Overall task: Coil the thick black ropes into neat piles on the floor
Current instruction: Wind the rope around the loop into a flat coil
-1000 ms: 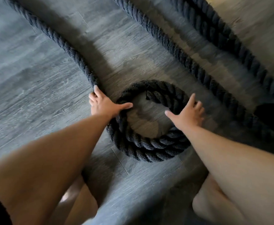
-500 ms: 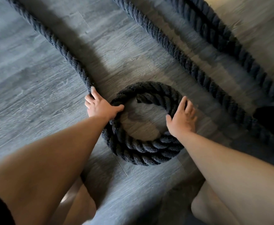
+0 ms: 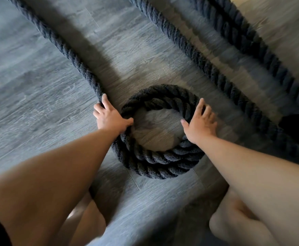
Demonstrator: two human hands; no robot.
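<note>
A thick black rope coil (image 3: 155, 164) of about two turns lies on the grey plank floor in the middle of the head view. Its loose strand (image 3: 56, 43) runs from the upper left down to the coil's left side. My left hand (image 3: 109, 118) grips the rope where the strand joins the coil, fingers curled over the outside and thumb on the inner turn. My right hand (image 3: 200, 123) lies flat on the coil's right side with its fingers spread and thumb toward the hollow centre.
A second black rope (image 3: 198, 54) crosses diagonally behind the coil toward the right. A third rope (image 3: 248, 38) lies beyond it at the upper right. A dark object (image 3: 297, 121) sits at the right edge. My bare knees (image 3: 88, 219) are at the bottom.
Both hands stay on the coil. My right hand has slid forward and flattened on the coil's right side. My left hand has drawn the strand in closer, and the coil looks rounder.
</note>
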